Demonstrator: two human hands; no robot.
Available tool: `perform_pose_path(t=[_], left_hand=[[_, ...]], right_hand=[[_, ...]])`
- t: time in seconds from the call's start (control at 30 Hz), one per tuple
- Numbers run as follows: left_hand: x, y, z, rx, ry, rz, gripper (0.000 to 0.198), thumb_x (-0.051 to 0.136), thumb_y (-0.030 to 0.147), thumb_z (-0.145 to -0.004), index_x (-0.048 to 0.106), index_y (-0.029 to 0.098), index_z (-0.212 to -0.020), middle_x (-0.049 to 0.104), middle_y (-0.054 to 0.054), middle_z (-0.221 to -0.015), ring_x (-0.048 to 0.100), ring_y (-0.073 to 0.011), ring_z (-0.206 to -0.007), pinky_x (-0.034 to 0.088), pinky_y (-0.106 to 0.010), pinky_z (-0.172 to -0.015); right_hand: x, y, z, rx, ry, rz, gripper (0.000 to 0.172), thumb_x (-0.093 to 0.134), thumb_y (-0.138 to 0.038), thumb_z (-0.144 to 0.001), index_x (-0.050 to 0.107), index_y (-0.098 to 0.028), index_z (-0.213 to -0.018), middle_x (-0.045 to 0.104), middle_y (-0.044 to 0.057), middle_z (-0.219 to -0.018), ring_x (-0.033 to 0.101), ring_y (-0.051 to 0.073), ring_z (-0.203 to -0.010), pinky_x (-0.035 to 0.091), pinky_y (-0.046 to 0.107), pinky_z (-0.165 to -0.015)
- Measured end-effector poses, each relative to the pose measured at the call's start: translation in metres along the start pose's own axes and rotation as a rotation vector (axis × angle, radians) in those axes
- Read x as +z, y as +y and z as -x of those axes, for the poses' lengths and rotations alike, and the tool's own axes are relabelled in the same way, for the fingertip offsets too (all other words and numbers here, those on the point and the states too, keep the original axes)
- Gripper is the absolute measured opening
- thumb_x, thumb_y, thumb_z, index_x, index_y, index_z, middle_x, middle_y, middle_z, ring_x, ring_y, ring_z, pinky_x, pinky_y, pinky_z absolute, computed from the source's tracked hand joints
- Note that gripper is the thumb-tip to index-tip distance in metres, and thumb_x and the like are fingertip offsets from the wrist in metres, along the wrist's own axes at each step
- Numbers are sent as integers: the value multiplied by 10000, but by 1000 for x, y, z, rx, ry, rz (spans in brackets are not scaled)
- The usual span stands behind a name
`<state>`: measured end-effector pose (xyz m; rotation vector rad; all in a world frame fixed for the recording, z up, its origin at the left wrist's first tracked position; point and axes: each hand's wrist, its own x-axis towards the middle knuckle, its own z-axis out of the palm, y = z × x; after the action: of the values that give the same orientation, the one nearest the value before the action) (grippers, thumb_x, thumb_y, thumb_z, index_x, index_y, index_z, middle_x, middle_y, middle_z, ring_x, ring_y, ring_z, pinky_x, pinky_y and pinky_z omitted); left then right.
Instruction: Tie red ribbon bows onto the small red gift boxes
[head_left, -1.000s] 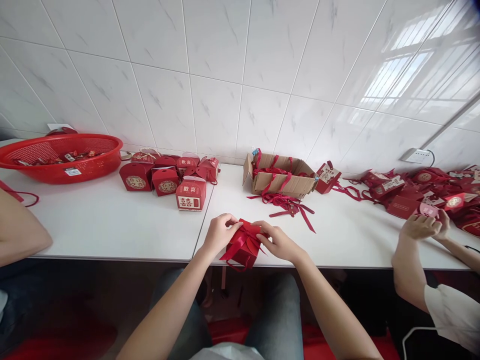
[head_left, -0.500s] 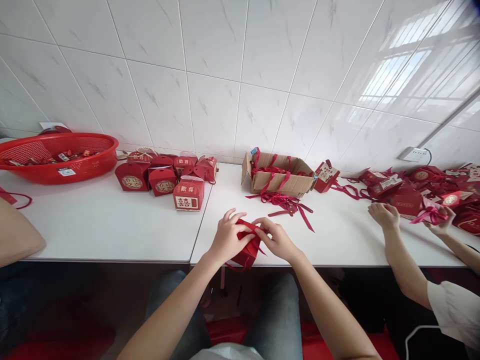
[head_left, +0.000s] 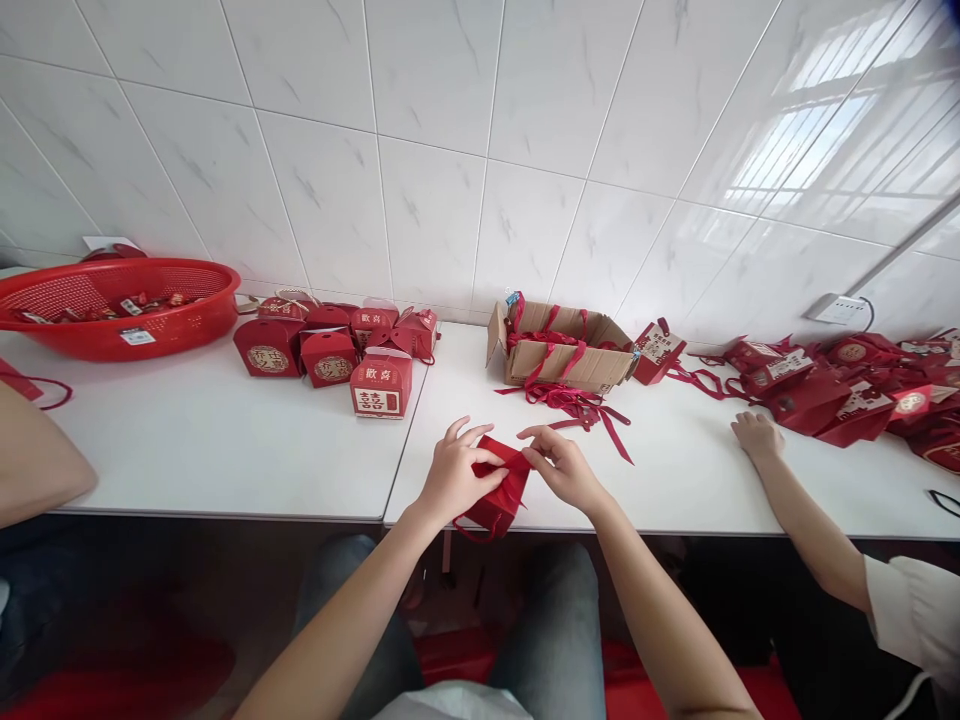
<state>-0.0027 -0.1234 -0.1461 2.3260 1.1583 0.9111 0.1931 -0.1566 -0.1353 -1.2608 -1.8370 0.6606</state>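
Observation:
A small red gift box point(head_left: 495, 512) with red ribbon sits at the table's front edge, between my hands. My left hand point(head_left: 459, 475) grips its upper left side, thumb and forefinger pressed on the top while the other fingers stick out. At the box's upper right, my right hand point(head_left: 559, 465) pinches the red ribbon point(head_left: 517, 463) between thumb and fingertips. A loop of ribbon hangs off the lower left of the box. Behind my hands stands an open cardboard box point(head_left: 570, 368) filled with red ribbons, and more loose ribbons point(head_left: 574, 405) lie in front of it.
Several finished-looking red gift boxes point(head_left: 381, 385) stand left of centre. Farther left is a red plastic basket point(head_left: 165, 325) with small wrapped pieces. A heap of red boxes point(head_left: 810, 400) lies at right, near a co-worker's hand point(head_left: 757, 437). Another person's arm point(head_left: 37, 450) rests at left.
My right hand has shifted slightly right with the ribbon, away from my left hand. The co-worker's second hand and the pink-bowed item at right have gone from view.

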Motion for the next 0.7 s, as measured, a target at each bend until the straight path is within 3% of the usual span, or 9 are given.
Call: perform_pose_path(t=[0.23,0.43,0.57,0.7], left_hand=[[-1,1,0,-34,-26,55,99,657,324,-741,738,268,-742,595,-38,-1256,306,-341,-1333,350,-555,-1027],[-13,-8,8,-76,29,257,351,590,313,-798,607,252,-1143,588,-64,-1237,476,-234,-1208,393,-435,-1032],[-18,-18,11,-167,30,322,295,531,181,-768,623,227,-1045,645,-37,-1106,580,-193,-1042,462,-364,-948],[-18,-13,8,-125,17,338,276,529,188,-773,643,219,-1022,667,-37,-1036,605,-179,-960,488,-328,-890]], right_hand=[[1,5,4,31,32,-8,209,471,-340,-893,547,-201,-1029,481,-29,-636,437,117,-595,379,250,-582],[-8,6,10,32,7,-67,302,540,-393,-860,523,-201,-1092,511,-11,-722,493,126,-662,446,276,-657],[-12,7,17,17,-17,-85,274,582,-358,-831,551,-193,-1047,542,7,-772,498,122,-663,467,281,-658],[-4,11,18,35,13,-126,150,534,-290,-849,575,-176,-938,584,28,-780,516,128,-674,469,283,-653]])
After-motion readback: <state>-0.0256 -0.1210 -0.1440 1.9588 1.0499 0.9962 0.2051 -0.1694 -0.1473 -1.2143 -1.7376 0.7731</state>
